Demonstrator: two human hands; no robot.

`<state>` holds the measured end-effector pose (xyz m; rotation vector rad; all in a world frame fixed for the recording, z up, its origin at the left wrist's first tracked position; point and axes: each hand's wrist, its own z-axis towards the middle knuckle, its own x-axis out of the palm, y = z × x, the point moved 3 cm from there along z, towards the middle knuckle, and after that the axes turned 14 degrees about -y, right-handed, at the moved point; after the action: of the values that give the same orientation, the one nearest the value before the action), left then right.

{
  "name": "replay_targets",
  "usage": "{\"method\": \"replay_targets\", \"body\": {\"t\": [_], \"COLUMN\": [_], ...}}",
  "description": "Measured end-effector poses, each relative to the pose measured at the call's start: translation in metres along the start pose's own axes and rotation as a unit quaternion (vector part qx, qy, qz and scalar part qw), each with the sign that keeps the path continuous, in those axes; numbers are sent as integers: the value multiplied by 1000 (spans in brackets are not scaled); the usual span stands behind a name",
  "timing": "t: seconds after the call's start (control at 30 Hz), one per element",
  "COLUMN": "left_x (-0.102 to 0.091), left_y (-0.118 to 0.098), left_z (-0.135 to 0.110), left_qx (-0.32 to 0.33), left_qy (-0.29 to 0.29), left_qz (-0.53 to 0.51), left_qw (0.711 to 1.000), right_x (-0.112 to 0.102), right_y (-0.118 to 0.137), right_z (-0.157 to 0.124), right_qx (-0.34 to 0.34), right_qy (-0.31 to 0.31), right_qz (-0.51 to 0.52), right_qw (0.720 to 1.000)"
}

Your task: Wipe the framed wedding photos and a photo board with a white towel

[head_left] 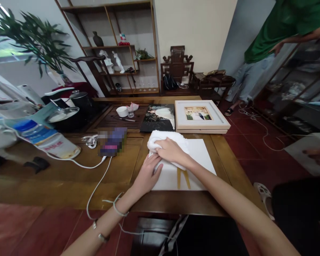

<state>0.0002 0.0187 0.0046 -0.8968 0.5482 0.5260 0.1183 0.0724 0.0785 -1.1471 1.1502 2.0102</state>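
A white panel [200,153] lies flat at the table's near edge. Two yellow strips [183,177], spread like a pair of legs, show on its lower part. Bunched over its upper left is a thick white cloth [173,137], which my right hand [170,151] grips and presses down. My left hand [149,172] lies flat with fingers stretched out along the panel's left edge, its fingertips close to the cloth and the right hand. The cloth hides part of the panel.
Behind the panel lie a dark photo print [158,117] and a pale framed photo [202,117]. Leftward are a phone [113,142] with a white cable, a large bottle [48,138], a tea tray [106,119] and pots. A person in green [277,35] stands at right.
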Motion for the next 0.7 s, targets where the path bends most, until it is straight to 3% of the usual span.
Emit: {"method": "replay_targets", "body": {"t": [0.1, 0.2, 0.37, 0.47, 0.57, 0.7], "left_x": [0, 2, 4, 4, 4, 4], "left_y": [1, 4, 5, 5, 5, 5], "left_z": [0, -2, -4, -4, -3, -3], "left_qx": [1, -5, -5, -5, -4, -8], "left_qy": [-8, -18, -17, -20, -22, -16], "left_qz": [-10, -14, -11, -6, -2, -1], "left_qw": [1000, 1000, 1000, 1000, 1000, 1000], "right_x": [3, -8, -42, -50, -46, -45], "right_y": [2, -20, -78, -99, -92, -50], "right_z": [9, -1, -48, -83, -121, -175], "right_qx": [26, 57, 99, 107, 57, -44], "right_qy": [-3, -16, -61, -80, -80, -48], "right_qz": [3, -1, -20, -35, -48, -61], "right_qw": [1000, 998, 993, 990, 994, 996]}}
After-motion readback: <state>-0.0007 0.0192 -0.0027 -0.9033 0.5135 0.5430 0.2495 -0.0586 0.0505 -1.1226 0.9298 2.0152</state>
